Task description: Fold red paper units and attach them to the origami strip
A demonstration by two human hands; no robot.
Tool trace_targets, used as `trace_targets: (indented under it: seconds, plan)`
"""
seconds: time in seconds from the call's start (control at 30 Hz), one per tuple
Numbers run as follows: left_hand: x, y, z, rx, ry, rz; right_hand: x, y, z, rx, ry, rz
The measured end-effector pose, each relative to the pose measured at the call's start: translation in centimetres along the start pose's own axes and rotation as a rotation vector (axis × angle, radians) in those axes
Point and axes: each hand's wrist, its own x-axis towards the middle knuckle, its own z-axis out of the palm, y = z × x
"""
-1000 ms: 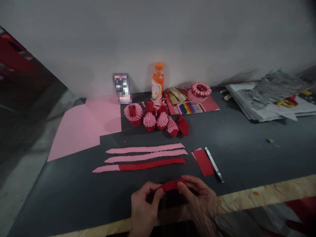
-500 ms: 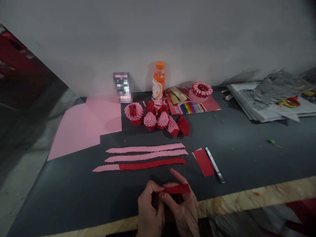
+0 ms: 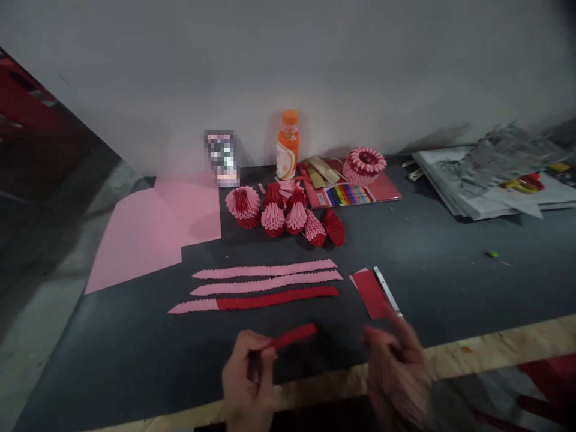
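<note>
My left hand point(image 3: 249, 372) pinches one end of a narrow folded red paper strip point(image 3: 294, 336) between thumb and fingers, its free end pointing up and right. Apart from it, my right hand point(image 3: 396, 366) is blurred by motion, just below a red paper rectangle point(image 3: 371, 294) and a slim silver tool point(image 3: 387, 291). What its fingers hold, if anything, I cannot make out. Beyond the hands lie two long pink strips of interlocked folded pieces point(image 3: 265, 272) and a third strip, pink at the left and red point(image 3: 279, 299) at the right.
Several red-and-pink folded-paper pieces point(image 3: 272, 219) stand behind the strips. Pink sheets point(image 3: 148, 234) lie at the left. An orange bottle point(image 3: 287, 150), a red paper pack point(image 3: 382, 195) and a pink ring point(image 3: 364, 165) are at the back. Papers point(image 3: 463, 198) are stacked at the right.
My hands have come apart. The left moved left with the red strip; the right let go of the strip and moved right toward the red paper and silver tool.
</note>
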Motion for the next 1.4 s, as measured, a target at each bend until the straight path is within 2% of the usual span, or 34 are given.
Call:
trace_targets:
  seconds: [0.03,0.07,0.1,0.17,0.2,0.27,0.33,0.4,0.53,0.63,0.7,0.8,1.0,1.23,1.4]
  plan:
    - [0.4,0.2,-0.2,0.011,0.021,-0.016,0.5,-0.3,0.0,0.015,0.043,-0.032]
    - [0.6,0.5,-0.3,0.017,0.019,-0.039,0.6,-0.6,0.1,0.01,0.028,-0.033]
    - [0.6,0.8,-0.3,0.012,-0.014,-0.063,0.5,-0.8,0.4,-0.022,-0.068,-0.003]
    - [0.2,1.3,0.1,0.003,-0.081,-0.089,-0.8,-0.9,1.4,-0.158,-0.449,0.128]
    - [-0.1,1.4,0.3,0.001,-0.102,-0.092,-1.7,-0.8,2.0,-0.205,-0.557,0.156]
    - [-0.6,1.2,0.4,0.004,-0.105,-0.093,-3.3,-0.5,3.0,-0.224,-0.623,0.186]
    - [-0.5,0.3,-0.3,-0.014,-0.137,-0.09,-4.1,0.0,3.5,-0.194,-0.615,0.235]
    - [0.2,-0.7,-1.5,-0.05,-0.241,-0.044,-4.1,0.5,3.5,-0.152,-0.601,0.305]
    - [2.0,-1.8,-3.3,0.007,-0.386,0.187,-3.7,0.9,3.0,-0.12,-0.65,0.409]
    - [2.5,-1.1,-2.9,-0.035,-0.369,0.366,-4.0,0.4,3.5,-0.13,-0.755,0.408]
    - [2.6,-0.2,-2.3,-0.06,-0.331,0.4,-4.3,-0.3,3.9,-0.138,-0.807,0.365]
    - [2.8,0.9,-1.8,-0.025,-0.29,0.343,-4.3,-1.2,4.3,-0.165,-0.85,0.281]
    - [2.6,1.2,-1.6,0.019,-0.244,0.074,-4.1,-1.0,3.8,-0.255,-0.862,0.1]
    - [1.6,0.7,-0.9,0.001,-0.16,-0.005,-4.4,0.6,3.3,-0.32,-0.792,-0.001]
    - [1.7,0.7,-1.1,0.016,-0.205,-0.057,-4.5,0.5,3.5,-0.343,-0.751,-0.083]
